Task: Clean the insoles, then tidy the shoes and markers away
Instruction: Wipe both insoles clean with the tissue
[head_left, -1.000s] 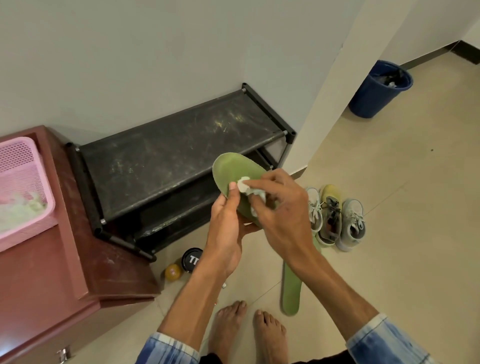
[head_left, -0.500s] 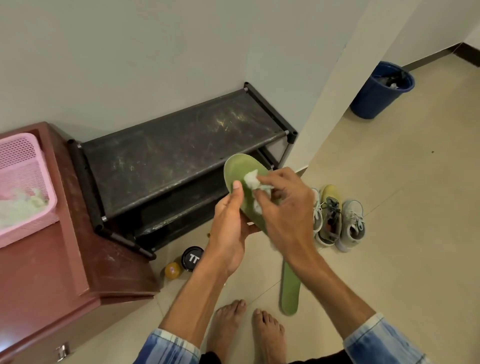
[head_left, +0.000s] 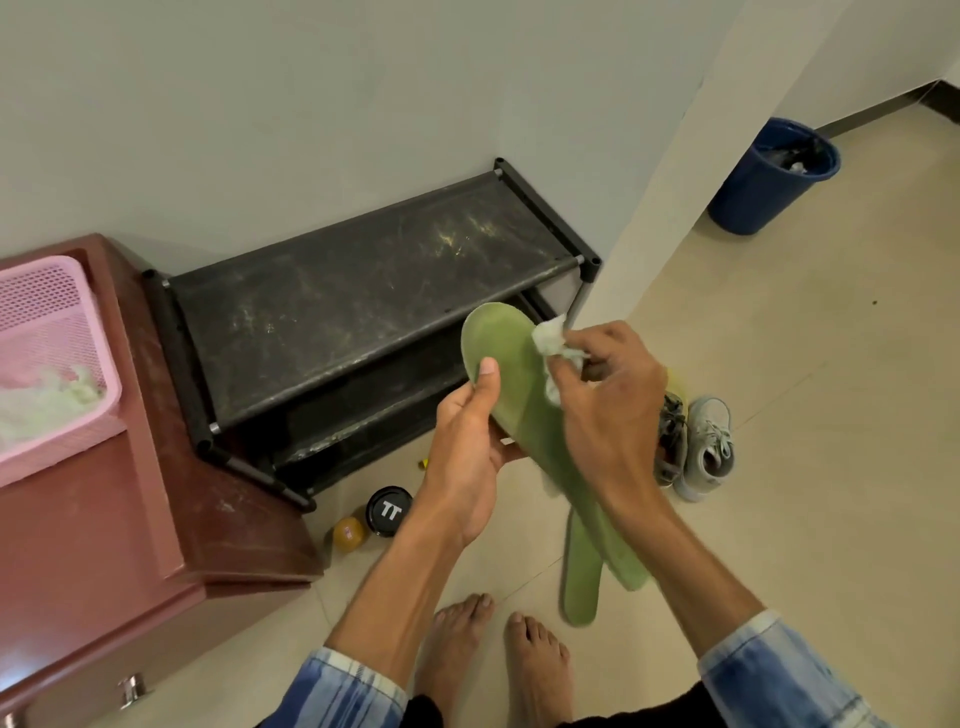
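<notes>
Head view: left hand (head_left: 470, 447) grips green insole (head_left: 524, 400); right hand (head_left: 605, 410) pinches white wipe (head_left: 551, 340) against it.

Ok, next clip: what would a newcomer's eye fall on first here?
The green insole held up mid-frame draws the eye first: the left hand grips it while the right hand pinches a white wad at its right edge. A second insole lies on the floor below, with pale shoes to the right. A pink basket sits at far left and a blue bin at top right.
</notes>
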